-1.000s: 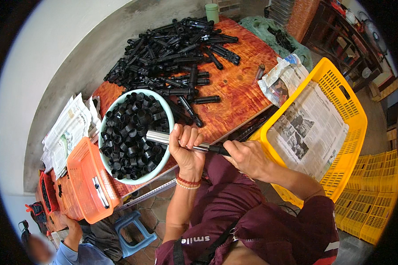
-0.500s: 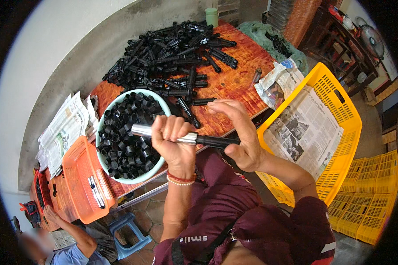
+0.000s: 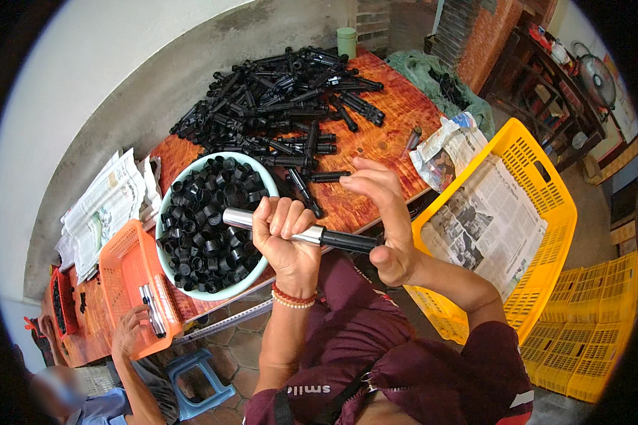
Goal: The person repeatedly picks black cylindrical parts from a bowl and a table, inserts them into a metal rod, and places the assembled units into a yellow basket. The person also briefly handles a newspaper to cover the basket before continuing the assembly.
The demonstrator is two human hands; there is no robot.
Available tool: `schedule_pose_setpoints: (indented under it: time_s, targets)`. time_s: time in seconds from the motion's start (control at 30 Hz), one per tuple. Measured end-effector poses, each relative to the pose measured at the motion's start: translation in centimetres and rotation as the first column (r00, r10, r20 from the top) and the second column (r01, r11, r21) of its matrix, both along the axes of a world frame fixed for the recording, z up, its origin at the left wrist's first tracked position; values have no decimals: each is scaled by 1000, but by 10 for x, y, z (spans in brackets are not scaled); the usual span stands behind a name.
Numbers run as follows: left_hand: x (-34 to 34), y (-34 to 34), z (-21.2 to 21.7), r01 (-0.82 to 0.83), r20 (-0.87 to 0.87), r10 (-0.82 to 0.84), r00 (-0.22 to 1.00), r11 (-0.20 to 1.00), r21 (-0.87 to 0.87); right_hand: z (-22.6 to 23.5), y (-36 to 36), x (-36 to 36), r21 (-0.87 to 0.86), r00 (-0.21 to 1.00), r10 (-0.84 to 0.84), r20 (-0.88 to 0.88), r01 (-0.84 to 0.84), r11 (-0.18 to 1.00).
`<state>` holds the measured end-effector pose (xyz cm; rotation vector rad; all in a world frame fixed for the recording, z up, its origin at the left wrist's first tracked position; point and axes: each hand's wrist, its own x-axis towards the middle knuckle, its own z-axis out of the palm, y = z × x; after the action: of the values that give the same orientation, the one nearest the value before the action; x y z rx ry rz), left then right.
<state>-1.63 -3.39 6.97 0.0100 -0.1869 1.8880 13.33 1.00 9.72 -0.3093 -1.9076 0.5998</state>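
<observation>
My left hand [image 3: 288, 237] is closed around the middle of a silver and black tube [image 3: 349, 241]. Its silver end sticks out to the left over a bowl, and its black end points right. Beside that black end is my right hand [image 3: 386, 223], open, with fingers stretched up and thumb apart. The tube's tip meets the base of this hand, though I cannot tell if they touch. Under the silver end stands a pale green bowl [image 3: 268, 177] full of short black rings [image 3: 209, 212]. Behind it a large heap of black tubular parts [image 3: 283, 103] covers the table [image 3: 386, 145].
On the right a yellow crate [image 3: 561, 234] is lined with newspaper [image 3: 493, 219]; more yellow crates [image 3: 581, 319] stack beyond it. At left, a co-worker's hand [image 3: 129, 329] reaches to an orange basket [image 3: 117, 273] holding silver and black tubes. A blue stool [image 3: 204, 404] stands below.
The co-worker's hand has come right to the orange basket. My hands and the tube sit slightly lower in the picture, and the view has shifted a little. My left hand keeps its grip.
</observation>
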Motion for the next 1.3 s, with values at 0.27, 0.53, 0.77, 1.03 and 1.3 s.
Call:
schedule_pose_setpoints:
  time_s: [0.27, 0.53, 0.77, 1.03, 1.3]
  targets:
    - [-41, -7, 12, -74, -12, 75, 997, 993, 93, 9, 3, 19, 111, 996, -72, -59, 78, 991]
    - [8, -5, 0, 52, 7, -51, 999, 998, -31, 6, -7, -8, 26, 998, 53, -26, -52, 998]
    - [36, -2, -4, -18, -269, -37, 962, 979, -202, -1, -3, -26, 73, 1000, 19, -21, -17, 997]
    - [7, 12, -26, 133, -77, -141, 987, 986, -105, -24, 18, -30, -490, 994, 87, -70, -111, 865]
    - [-12, 7, -41, 111, -35, -114, 993, 990, -86, -33, -7, 11, -342, 873, 148, 466, 23, 940]
